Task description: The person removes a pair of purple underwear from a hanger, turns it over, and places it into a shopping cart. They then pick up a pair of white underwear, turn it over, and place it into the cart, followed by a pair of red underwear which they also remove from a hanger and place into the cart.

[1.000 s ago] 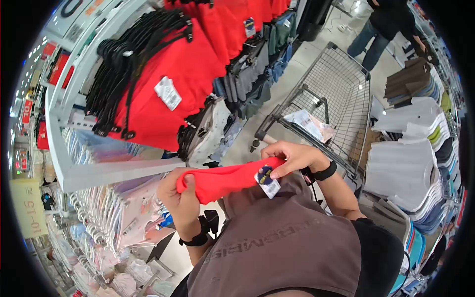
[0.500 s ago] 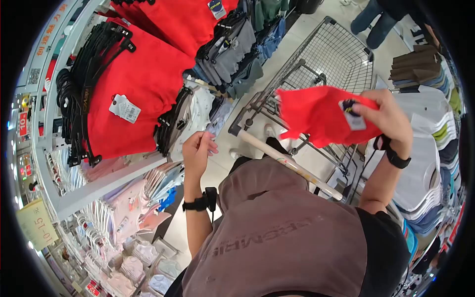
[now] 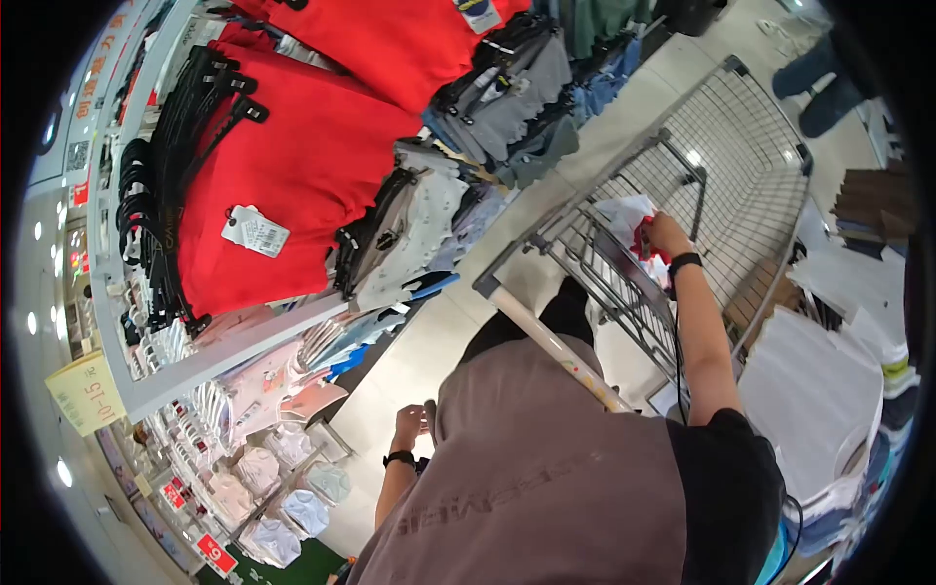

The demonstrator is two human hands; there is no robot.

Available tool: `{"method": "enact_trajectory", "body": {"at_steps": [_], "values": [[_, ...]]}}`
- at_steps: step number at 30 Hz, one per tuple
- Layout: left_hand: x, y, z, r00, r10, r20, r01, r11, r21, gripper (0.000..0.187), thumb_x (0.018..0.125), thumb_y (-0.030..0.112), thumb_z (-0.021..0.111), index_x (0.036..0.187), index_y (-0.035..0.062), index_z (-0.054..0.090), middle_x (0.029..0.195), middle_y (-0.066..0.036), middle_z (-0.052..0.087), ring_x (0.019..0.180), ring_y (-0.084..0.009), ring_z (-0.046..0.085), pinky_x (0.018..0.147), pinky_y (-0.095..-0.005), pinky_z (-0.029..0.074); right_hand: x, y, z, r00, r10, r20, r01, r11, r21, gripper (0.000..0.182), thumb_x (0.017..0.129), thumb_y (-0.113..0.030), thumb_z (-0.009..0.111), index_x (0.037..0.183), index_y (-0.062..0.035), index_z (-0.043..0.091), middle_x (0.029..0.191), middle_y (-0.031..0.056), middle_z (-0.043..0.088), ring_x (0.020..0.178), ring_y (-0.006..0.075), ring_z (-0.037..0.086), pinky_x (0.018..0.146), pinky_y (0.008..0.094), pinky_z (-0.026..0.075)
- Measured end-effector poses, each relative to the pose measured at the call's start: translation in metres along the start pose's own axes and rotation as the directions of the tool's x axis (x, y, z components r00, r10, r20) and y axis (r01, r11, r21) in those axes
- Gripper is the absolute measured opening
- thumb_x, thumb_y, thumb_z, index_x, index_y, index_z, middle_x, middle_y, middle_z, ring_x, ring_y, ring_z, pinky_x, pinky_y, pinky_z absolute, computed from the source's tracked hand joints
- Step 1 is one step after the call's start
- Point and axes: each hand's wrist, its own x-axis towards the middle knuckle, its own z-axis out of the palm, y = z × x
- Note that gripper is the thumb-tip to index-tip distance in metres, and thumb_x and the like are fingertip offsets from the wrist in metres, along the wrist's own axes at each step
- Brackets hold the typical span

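Over the rear part of the metal shopping cart (image 3: 704, 156), my right hand (image 3: 669, 237) is closed on a bit of red cloth (image 3: 643, 237), most of which is out of sight. Beside that hand, a white item (image 3: 624, 216) lies against the wire frame. My left hand (image 3: 410, 421) hangs low beside my shirt, its fingers partly hidden and too small to read. To the left, red garments (image 3: 283, 175) hang from black hangers, with a white tag (image 3: 255, 232) on the front one.
The cart's pale handle (image 3: 554, 343) crosses just before my body. White folded garments (image 3: 814, 400) are stacked at the right. Pink and white clothes (image 3: 258, 468) hang at the lower left, below a grey rack rail (image 3: 234, 357). Another person's legs (image 3: 829, 102) show at the upper right.
My right hand has moved forward and left into the cart area, and the red cloth there is now mostly hidden. My left hand has dropped toward my side. The view has shifted.
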Motion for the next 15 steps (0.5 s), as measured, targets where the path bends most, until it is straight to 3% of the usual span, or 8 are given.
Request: {"method": "enact_trajectory", "body": {"at_steps": [2, 5, 7, 10, 11, 12, 13, 15], "values": [[0.002, 0.011, -0.006, 0.995, 0.075, -0.066, -0.088, 0.972, -0.22, 0.028, 0.095, 0.021, 0.053, 0.11, -0.001, 0.061, 0.09, -0.015, 0.069, 0.077, -0.0237, 0.071, 0.059, -0.0312, 0.057, 0.02, -0.003, -0.002, 0.996, 0.05, -0.08, -0.036, 0.986, 0.161, 0.044, 0.084, -0.034, 0.061, 0.087, 0.0092, 0.067, 0.09, 0.0328, 0.064, 0.092, 0.0455, 0.064, 0.078, 0.0502, 0.05], [-0.02, 0.074, -0.01, 0.954, 0.253, -0.159, -0.275, 0.953, -0.131, 0.028, 0.097, 0.025, 0.053, 0.11, 0.001, 0.061, 0.09, -0.013, 0.069, 0.071, -0.0221, 0.071, 0.056, -0.0287, 0.054, 0.06, 0.058, 0.031, 0.991, 0.085, -0.101, -0.074, 0.991, 0.115, 0.052, 0.086, -0.043, 0.062, 0.096, 0.0079, 0.064, 0.095, 0.0344, 0.063, 0.097, 0.0463, 0.062, 0.082, 0.0517, 0.05], [-0.041, 0.115, -0.007, 0.916, 0.343, -0.208, -0.373, 0.918, -0.13, 0.028, 0.098, 0.024, 0.052, 0.108, -0.0001, 0.061, 0.089, -0.014, 0.069, 0.071, -0.0214, 0.071, 0.055, -0.0269, 0.053, 0.07, 0.089, 0.059, 0.981, 0.134, -0.141, -0.12, 0.987, 0.104, 0.055, 0.087, -0.044, 0.062, 0.092, 0.0104, 0.064, 0.098, 0.0349, 0.063, 0.1, 0.0467, 0.061, 0.084, 0.0505, 0.05], [-0.063, 0.158, 0.001, 0.899, 0.388, -0.204, -0.426, 0.884, -0.193, 0.026, 0.099, 0.023, 0.052, 0.109, 0.0006, 0.06, 0.091, -0.013, 0.069, 0.072, -0.02, 0.071, 0.055, -0.0259, 0.052, 0.069, 0.117, 0.091, 0.977, 0.207, 0.043, -0.208, 0.978, 0.018, 0.081, 0.087, -0.067, 0.044, 0.103, 0.0082, 0.066, 0.105, 0.0339, 0.063, 0.11, 0.0455, 0.058, 0.095, 0.0516, 0.045], [-0.072, 0.174, 0.006, 0.885, 0.436, -0.164, -0.463, 0.862, -0.207, 0.027, 0.099, 0.024, 0.052, 0.111, 0.0013, 0.06, 0.092, -0.013, 0.068, 0.073, -0.0199, 0.071, 0.055, -0.026, 0.052, 0.044, 0.087, 0.068, 0.969, 0.221, 0.112, -0.215, 0.975, -0.065, 0.079, 0.087, -0.066, 0.044, 0.109, 0.007, 0.065, 0.115, 0.0332, 0.06, 0.115, 0.0469, 0.055, 0.097, 0.0516, 0.044], [-0.08, 0.191, 0.011, 0.865, 0.486, -0.127, -0.502, 0.836, -0.224, 0.027, 0.099, 0.024, 0.052, 0.113, 0.0019, 0.059, 0.094, -0.013, 0.068, 0.074, -0.0198, 0.071, 0.056, -0.026, 0.052, 0.04, 0.077, 0.067, 0.961, 0.272, 0.051, -0.268, 0.961, -0.071, 0.073, 0.085, -0.061, 0.055, 0.107, 0.0089, 0.062, 0.108, 0.0376, 0.06, 0.108, 0.0484, 0.058, 0.093, 0.0528, 0.047], [-0.088, 0.208, 0.016, 0.852, 0.515, -0.091, -0.521, 0.819, -0.24, 0.03, 0.099, 0.027, 0.052, 0.118, 0.0038, 0.056, 0.097, -0.013, 0.068, 0.076, -0.02, 0.071, 0.057, -0.0264, 0.053, 0.046, 0.093, 0.082, 0.991, 0.136, 0.015, -0.135, 0.99, -0.04, 0.067, 0.085, -0.055, 0.058, 0.106, 0.0084, 0.062, 0.108, 0.0372, 0.06, 0.106, 0.0489, 0.059, 0.091, 0.0525, 0.048], [-0.1, 0.242, 0.033, 0.809, 0.587, -0.007, -0.563, 0.772, -0.296, 0.042, 0.099, 0.034, 0.052, 0.133, 0.0091, 0.047, 0.101, -0.013, 0.067, 0.078, -0.0193, 0.07, 0.059, -0.027, 0.053, -0.017, 0.019, 0.015, 0.992, 0.085, -0.094, -0.085, 0.996, 0.005, 0.061, 0.084, -0.05, 0.06, 0.1, 0.0091, 0.061, 0.101, 0.0347, 0.063, 0.1, 0.0491, 0.06, 0.087, 0.0529, 0.049]]}}
